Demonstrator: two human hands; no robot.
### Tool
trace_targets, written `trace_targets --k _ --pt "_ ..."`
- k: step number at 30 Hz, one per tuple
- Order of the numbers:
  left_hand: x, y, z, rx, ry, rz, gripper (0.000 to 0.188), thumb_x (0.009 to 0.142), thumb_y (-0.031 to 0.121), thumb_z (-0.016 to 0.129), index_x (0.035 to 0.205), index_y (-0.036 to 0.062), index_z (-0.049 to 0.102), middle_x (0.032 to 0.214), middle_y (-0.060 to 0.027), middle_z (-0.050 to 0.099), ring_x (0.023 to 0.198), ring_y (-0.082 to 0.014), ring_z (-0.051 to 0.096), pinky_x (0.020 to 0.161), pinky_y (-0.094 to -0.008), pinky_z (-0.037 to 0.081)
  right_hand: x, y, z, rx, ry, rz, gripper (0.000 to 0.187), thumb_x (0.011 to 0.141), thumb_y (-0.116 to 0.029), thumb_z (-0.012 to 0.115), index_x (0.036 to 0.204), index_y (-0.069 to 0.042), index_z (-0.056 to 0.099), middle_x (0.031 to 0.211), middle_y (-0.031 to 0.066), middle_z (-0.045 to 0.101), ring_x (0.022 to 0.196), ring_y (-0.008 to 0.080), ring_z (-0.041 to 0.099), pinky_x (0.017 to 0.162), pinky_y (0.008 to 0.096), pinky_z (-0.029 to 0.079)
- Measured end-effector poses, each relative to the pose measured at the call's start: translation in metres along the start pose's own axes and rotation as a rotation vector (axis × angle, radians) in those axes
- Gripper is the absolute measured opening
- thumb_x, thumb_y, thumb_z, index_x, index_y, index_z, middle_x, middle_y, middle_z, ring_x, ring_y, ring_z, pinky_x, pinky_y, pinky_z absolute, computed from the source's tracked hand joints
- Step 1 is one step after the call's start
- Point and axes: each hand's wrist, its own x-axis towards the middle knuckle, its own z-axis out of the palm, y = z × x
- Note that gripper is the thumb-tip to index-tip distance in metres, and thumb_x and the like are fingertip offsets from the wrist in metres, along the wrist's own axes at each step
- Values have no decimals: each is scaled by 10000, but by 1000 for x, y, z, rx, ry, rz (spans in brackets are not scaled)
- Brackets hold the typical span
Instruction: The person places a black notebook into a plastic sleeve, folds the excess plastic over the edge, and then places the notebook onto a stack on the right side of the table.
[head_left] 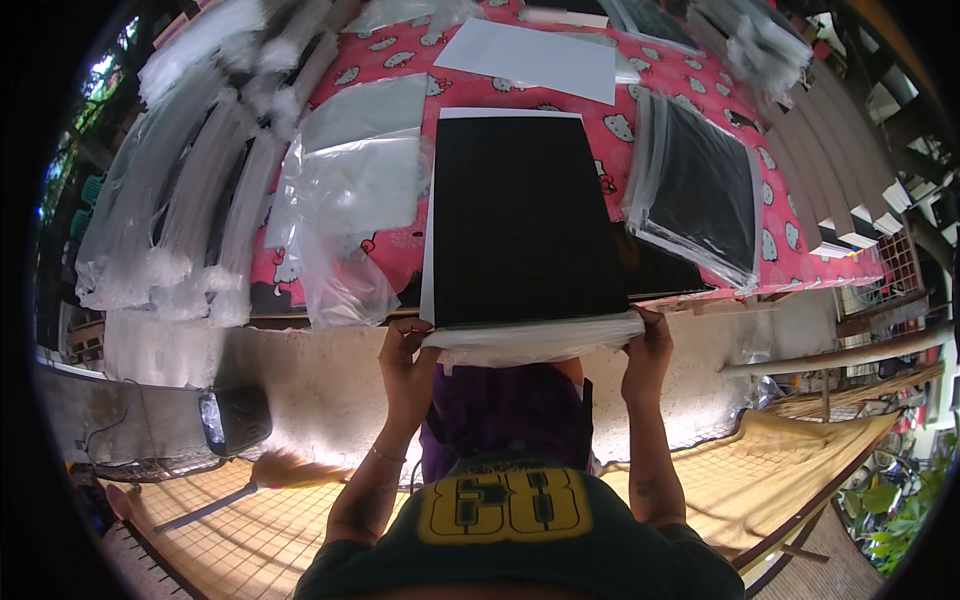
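Observation:
A black rectangular sheet [520, 220] lies in front of me, with a white sheet [430, 260] showing along its left and far edges. Across its near edge runs a clear plastic sleeve [530, 343], bunched and hanging a little over the table's front edge. At the sleeve's left corner, my left hand [406, 360] pinches the plastic with closed fingers. My right hand [648, 355] grips the opposite corner the same way. Whether the fingers also hold the sheets is hidden.
Flat clear plastic sleeves [365, 165] lie left on the pink patterned tablecloth [400, 50]; a plastic-wrapped black pack [700, 185] is at right. Wrapped stacks [190, 190] line the left side, more stacks [840, 150] the right. A loose white sheet [530, 58] lies beyond. A broom [260, 485] rests below.

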Motion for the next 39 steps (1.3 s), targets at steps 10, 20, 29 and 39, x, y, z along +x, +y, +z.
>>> trace_targets --k 10,20,29,39 --pt "64 189 -14 -1026 -393 103 476 962 281 459 1320 -26 395 1265 -147 536 1147 -290 530 1007 -485 377 73 -189 14 1021 -810 -49 506 912 -254 552 1342 -36 397 1270 147 535 1214 299 485 1039 441 371" --pt "249 125 44 -876 -354 -126 196 890 62 540 1085 84 537 823 -38 621 721 -175 622 898 -442 500 224 -142 52 1128 -564 79 256 948 -167 494 1186 -89 544 1075 71 639 1006 198 606 836 363 501" --pt "234 6 23 -512 -167 -322 216 874 117 582 1076 45 556 844 -60 607 808 -181 599 791 -363 486 208 21 39 790 -281 337 143 931 -187 539 1002 -71 581 928 61 633 881 176 600 815 376 496" --pt "231 1 35 414 -141 340 311 909 300 600 886 -8 570 720 -19 506 663 -114 468 587 -268 394 194 21 50 -128 -96 -99 310 878 -335 639 996 -49 619 835 -3 581 724 86 509 622 270 447"
